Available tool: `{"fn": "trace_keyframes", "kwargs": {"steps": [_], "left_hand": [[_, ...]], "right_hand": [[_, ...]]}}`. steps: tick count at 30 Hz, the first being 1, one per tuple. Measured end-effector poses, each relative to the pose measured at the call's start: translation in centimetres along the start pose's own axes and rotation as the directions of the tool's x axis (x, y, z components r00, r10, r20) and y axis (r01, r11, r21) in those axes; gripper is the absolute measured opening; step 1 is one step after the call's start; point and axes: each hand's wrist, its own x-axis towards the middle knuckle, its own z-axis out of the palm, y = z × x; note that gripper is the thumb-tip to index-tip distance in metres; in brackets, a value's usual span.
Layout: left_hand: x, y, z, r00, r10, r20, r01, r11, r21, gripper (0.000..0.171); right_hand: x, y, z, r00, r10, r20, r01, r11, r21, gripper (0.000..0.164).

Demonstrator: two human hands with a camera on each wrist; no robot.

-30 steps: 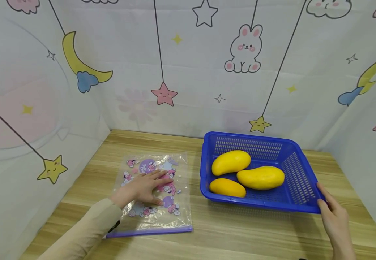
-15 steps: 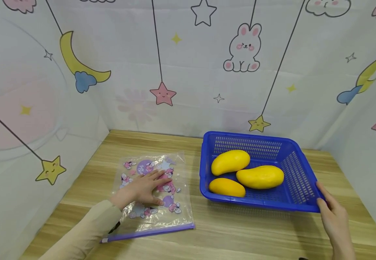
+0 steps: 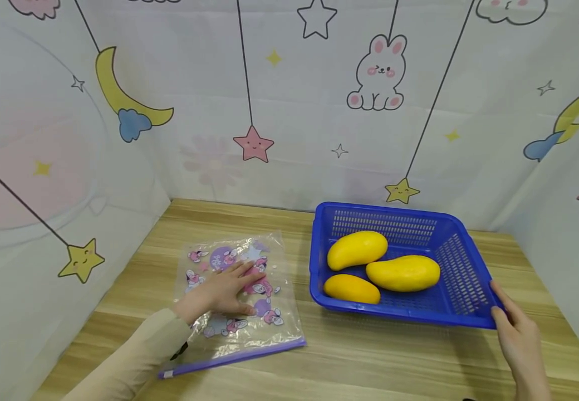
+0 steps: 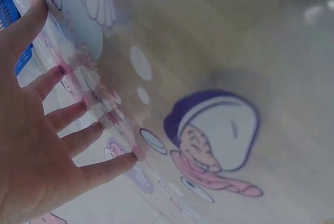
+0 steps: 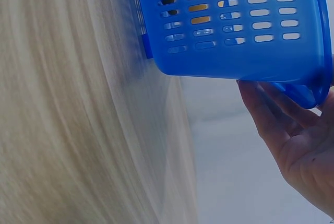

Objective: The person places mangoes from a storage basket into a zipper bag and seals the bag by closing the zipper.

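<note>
"What lies nearest the person?"

"A purple zip strip (image 3: 234,358), with a white slider (image 3: 168,373) at its left end. It runs along the near edge of a clear plastic bag (image 3: 246,337), printed with pink and purple cartoon characters and laid flat on the wooden table (image 3: 349,362)."

"And the hands?"

"The right hand (image 3: 520,334) grips the near right corner of a blue plastic basket (image 3: 420,318), its fingers against the outer wall below the rim. The left hand (image 3: 225,291), coming out of a beige sleeve (image 3: 136,353), rests spread on the middle of the bag, fingers straight."

"Where is the basket, exactly?"

"Right of the bag, near it but apart."

"What does it hold?"

"A small mango (image 3: 352,289), deeper yellow, by the near wall at the left; a long mango (image 3: 403,273) to its right and slightly farther back; and a curved mango (image 3: 357,249) behind, at the left."

"Farthest off?"

"A white cloth (image 3: 299,111) behind the table, printed with a rabbit (image 3: 379,78), a crescent moon (image 3: 113,92) and a pink star (image 3: 253,145)."
</note>
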Motion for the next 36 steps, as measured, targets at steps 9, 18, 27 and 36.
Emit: {"fn": "trace_keyframes", "kwargs": {"steps": [9, 18, 27, 36], "left_hand": [[0.20, 0.41, 0.01, 1.000, -0.012, -0.024, 0.012, 1.000, 0.004, 0.085], [0.30, 0.61, 0.11, 0.999, -0.033, -0.029, 0.033, 0.999, 0.001, 0.085], [0.01, 0.58, 0.26, 0.997, -0.061, -0.038, 0.061, 0.998, 0.004, 0.084], [-0.21, 0.37, 0.20, 0.995, -0.084, -0.050, 0.085, 0.996, 0.009, 0.083]], "right_hand": [[0.25, 0.13, -0.35, 1.000, 0.017, -0.006, -0.017, 1.000, -0.004, 0.048], [0.20, 0.29, -0.64, 0.999, 0.032, 0.004, -0.032, 0.999, -0.020, 0.048], [0.23, 0.30, -0.45, 0.999, 0.041, 0.014, -0.041, 0.999, -0.018, 0.047], [0.22, 0.17, -0.14, 0.999, 0.041, 0.029, -0.040, 0.999, -0.016, 0.046]]}}
